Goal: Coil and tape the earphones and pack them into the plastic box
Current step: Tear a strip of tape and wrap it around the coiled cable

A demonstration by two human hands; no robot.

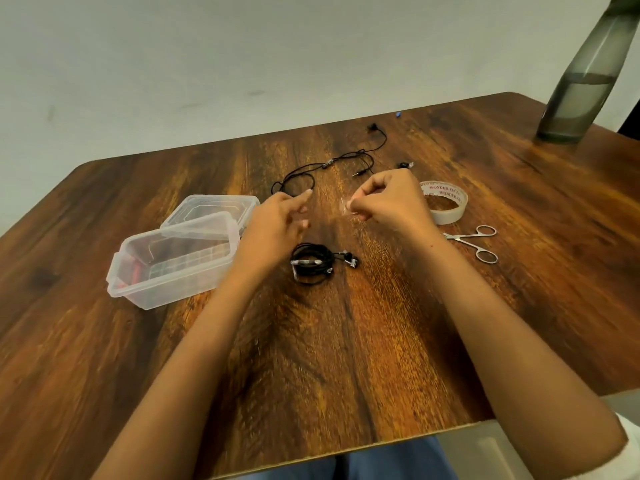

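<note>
The coiled black earphones [313, 265] lie flat on the brown wood-grain surface [381, 341], a nearly round bundle with its earbuds poking out to the right. A strip of clear tape is wrapped around the left side of the coil. The coil sits just near of both hands, between the wrists, touching neither.

The left hand [277, 223] hovers above it with fingers loosely spread, holding nothing. The right hand [388, 199] pinches a small piece of clear tape [346, 207] between its fingertips.

A second, loose black earphone cable [325, 165] runs from a loop just beyond the left hand away to the far right. The clear rectangular plastic box [166, 292] stands open to the left, its long axis running left to right.
</note>
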